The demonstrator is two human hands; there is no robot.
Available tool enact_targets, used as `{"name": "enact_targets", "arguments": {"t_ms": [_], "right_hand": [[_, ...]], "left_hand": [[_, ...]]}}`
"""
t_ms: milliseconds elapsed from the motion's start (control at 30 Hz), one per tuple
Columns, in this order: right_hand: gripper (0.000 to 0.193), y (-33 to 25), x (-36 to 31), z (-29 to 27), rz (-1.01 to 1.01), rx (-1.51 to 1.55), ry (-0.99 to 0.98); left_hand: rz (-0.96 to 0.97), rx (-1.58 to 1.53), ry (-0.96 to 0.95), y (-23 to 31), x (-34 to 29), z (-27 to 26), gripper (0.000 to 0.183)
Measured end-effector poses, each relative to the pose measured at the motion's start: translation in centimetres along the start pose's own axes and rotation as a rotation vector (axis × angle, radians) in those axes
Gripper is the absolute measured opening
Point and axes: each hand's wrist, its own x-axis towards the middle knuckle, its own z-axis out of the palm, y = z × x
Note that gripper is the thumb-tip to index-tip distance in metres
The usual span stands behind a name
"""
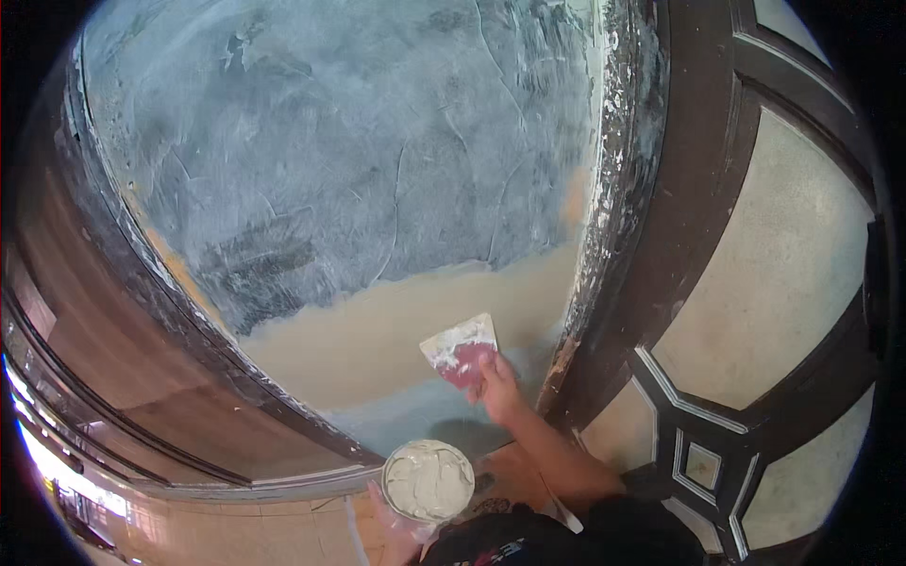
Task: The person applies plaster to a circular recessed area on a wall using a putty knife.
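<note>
We took the round, pale-rimmed tub (385,481) of creamy white paste (429,479) as our landmark, low in the view in front of the dark-clothed body. The flat, pinkish-red spreader (464,362), a wedge with a pale broad edge and smears of white, was beyond the tub and slightly to its right, well apart from the paste. Its long axis ran from our right hand (497,389) away from the tub, leaning a little left, so the broad edge faced away from the paste and slanted higher on its right. We had it pinched by the narrow end, thumb on the near face, other fingers mostly hidden behind. That right forearm reached in from the right of the tub, bent at the elbow, wrist beyond the rim. Our left hand (401,540) was the nearer to the paste, wrapped around the tub's near-left side and holding it, though we could not see all its fingers. Beyond the tub and spreader stood the blue-grey plastered wall (359,160) with its smooth beige band (377,344); whether the broad edge touched that band, we could not tell.
</note>
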Motion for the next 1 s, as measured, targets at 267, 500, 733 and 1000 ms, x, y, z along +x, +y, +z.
{"name": "enact_targets", "arguments": {"t_ms": [267,500,733,1000], "right_hand": [[0.03,-5.2,2.5,3.8,-0.146,-0.018,-0.083],[0.032,2.5,-1.8,-0.5,0.014,0.012,-0.066],[0.035,-6.0,2.0,5.4,-0.102,-0.021,-0.073],[0.033,2.0,-1.8,-0.6,0.088,-0.028,0.005]], "left_hand": [[-0.051,-0.154,-0.031,-1.2,0.9,-0.1,0.077],[-0.035,-0.188,0.023,-1.1,1.0,0.3,0.077],[-0.07,-0.193,-0.002,-0.7,0.9,0.3,0.079],[0.038,-0.16,0.004,-0.1,1.4,-1.0,0.081]]}}
